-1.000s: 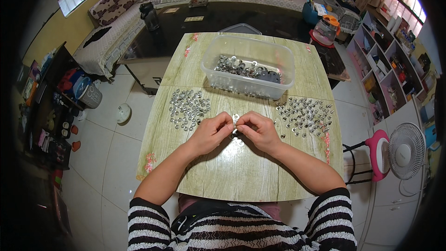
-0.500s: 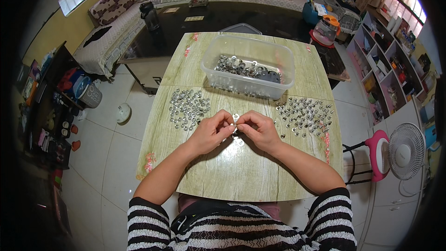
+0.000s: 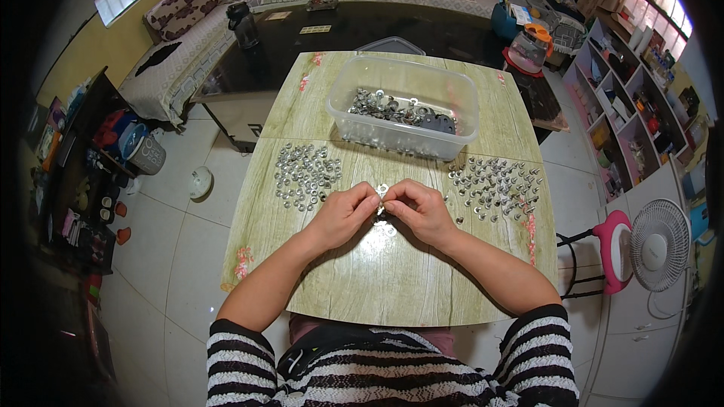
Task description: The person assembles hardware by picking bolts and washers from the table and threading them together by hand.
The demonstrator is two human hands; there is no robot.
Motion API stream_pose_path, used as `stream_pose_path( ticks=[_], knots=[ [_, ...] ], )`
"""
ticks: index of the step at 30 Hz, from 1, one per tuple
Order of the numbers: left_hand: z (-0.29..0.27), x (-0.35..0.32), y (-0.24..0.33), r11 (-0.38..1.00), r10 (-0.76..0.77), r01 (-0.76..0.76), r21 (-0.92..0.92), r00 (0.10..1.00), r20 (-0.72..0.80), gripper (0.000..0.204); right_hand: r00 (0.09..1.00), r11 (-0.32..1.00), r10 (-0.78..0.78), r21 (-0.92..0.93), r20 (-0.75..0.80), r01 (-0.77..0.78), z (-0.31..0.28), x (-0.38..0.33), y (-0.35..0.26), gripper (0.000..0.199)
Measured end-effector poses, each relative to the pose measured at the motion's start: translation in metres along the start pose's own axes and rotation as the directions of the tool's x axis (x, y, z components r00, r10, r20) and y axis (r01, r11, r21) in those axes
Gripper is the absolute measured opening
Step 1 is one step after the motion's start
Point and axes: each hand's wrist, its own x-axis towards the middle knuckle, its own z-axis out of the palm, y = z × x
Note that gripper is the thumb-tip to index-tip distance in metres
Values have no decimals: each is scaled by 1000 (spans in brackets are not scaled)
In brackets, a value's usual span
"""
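Observation:
My left hand (image 3: 344, 215) and my right hand (image 3: 419, 213) meet over the middle of the table, thumbs and fingertips pinched together. Between them is a small shiny metal fastener (image 3: 381, 207), mostly covered by my fingers, so its exact kind is unclear. Flat washer-like metal pieces lie just beyond the fingertips (image 3: 383, 188) and just below them (image 3: 389, 231). To the left of my left hand spreads a group of small round metal nuts or caps (image 3: 305, 175). Past my right hand lies a group of short-stemmed metal screws (image 3: 499, 187), many standing on their heads.
A clear plastic tub (image 3: 471, 102) holding mixed metal parts stands behind my hands on the wood-patterned table (image 3: 302, 124). Beyond it is a dark glossy table (image 3: 264, 68) with a glass jug (image 3: 530, 51). A pink-rimmed stool (image 3: 615, 252) and white fan (image 3: 658, 245) stand at the right.
My left fingers have shifted very slightly and curl closer around the small fastener. Both hands otherwise keep the same place, and the sorted groups and tub have not moved.

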Motion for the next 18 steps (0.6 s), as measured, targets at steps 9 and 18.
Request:
stream_pose_path(
  ticks=[9,18],
  knots=[
    [3,1,-2,997,72,-72,8,995,-73,21,999,997,35,71,13,-36,1,0,6,11],
    [2,1,0,1000,19,-19,14,999,-45,20,999,996,-53,-77,-1,52,1,0,2,10]
  ],
)
